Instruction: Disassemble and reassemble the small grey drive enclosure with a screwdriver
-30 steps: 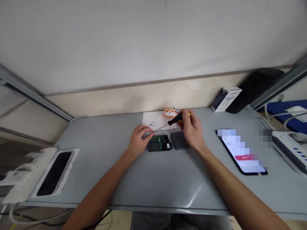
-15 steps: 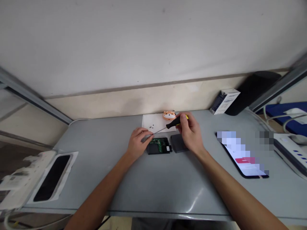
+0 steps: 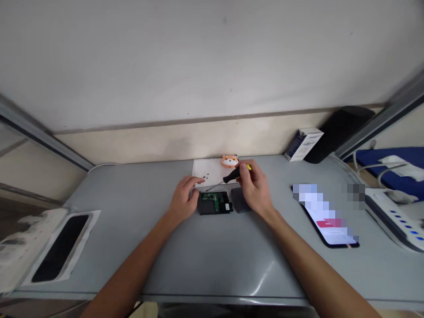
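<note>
My right hand (image 3: 255, 187) is wrapped round the black and yellow handle of a screwdriver (image 3: 231, 175). Its thin shaft slants down and left, the tip just above the upper edge of an opened black device (image 3: 208, 206) with a green circuit board. At the device's left end is my left hand (image 3: 183, 198), its thumb by the casing and its forefinger stretched apart from it. Whether the thumb touches the casing I cannot tell. A dark flat cover (image 3: 239, 201) lies just right of the device, partly under my right hand. Several tiny dark screws (image 3: 206, 177) rest on white paper (image 3: 213, 168) behind.
An orange animal-face case (image 3: 229, 161) sits on the paper's back edge. To the right are a lit phone (image 3: 326, 221), a small carton (image 3: 304, 144), a black cylinder (image 3: 339, 134) and a white power strip (image 3: 394, 218). A dark phone (image 3: 61, 249) lies at the left.
My left thumb and forefinger have come apart and drawn back from the screwdriver's tip. The screwdriver is still in my right hand. The whole view has shifted slightly.
</note>
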A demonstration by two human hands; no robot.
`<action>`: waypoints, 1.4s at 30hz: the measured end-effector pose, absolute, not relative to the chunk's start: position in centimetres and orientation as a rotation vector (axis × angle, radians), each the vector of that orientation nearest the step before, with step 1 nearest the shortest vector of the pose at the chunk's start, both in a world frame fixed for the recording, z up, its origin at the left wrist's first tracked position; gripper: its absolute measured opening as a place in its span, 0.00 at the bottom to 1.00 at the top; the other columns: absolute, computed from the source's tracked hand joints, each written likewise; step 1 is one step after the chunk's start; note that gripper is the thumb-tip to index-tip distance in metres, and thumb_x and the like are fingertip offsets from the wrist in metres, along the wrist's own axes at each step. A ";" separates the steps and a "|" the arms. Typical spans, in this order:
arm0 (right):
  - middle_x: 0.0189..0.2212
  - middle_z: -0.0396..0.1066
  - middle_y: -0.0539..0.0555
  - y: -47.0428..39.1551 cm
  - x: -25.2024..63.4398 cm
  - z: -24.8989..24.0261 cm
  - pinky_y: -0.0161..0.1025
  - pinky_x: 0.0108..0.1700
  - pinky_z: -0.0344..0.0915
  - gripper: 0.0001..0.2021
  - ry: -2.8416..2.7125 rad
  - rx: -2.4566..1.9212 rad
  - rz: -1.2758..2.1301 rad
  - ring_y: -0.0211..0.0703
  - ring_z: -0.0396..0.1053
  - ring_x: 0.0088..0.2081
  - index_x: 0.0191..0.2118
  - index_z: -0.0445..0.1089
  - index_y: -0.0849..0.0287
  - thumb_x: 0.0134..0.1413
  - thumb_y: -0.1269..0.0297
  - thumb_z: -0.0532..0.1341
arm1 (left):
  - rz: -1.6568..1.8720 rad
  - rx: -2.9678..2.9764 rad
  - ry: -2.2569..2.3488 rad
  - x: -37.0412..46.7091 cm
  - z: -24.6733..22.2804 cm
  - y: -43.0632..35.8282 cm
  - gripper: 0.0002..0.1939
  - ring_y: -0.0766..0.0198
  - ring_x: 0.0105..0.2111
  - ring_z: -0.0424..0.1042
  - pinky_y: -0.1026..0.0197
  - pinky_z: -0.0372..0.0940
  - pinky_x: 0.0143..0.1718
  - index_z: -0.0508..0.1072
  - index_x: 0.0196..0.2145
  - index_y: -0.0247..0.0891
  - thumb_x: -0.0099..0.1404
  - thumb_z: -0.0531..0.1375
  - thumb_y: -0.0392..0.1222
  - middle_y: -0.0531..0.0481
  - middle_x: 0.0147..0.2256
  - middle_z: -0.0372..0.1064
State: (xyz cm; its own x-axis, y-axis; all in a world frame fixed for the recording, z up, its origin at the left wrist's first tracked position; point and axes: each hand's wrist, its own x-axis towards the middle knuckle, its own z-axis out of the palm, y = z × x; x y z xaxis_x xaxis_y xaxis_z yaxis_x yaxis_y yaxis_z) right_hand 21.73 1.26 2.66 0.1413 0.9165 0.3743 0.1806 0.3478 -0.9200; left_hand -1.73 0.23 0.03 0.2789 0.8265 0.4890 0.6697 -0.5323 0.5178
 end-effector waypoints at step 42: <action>0.21 0.63 0.46 3.2 17.4 4.7 0.37 0.29 0.54 0.13 -1.657 -1.082 0.589 0.37 0.59 0.23 0.34 0.63 0.53 0.67 0.51 0.57 | 0.732 2.389 1.395 -1.3 0.2 0.1 0.12 0.65 0.31 0.72 0.62 0.68 0.38 0.78 0.35 0.40 0.66 0.55 0.29 0.52 0.34 0.75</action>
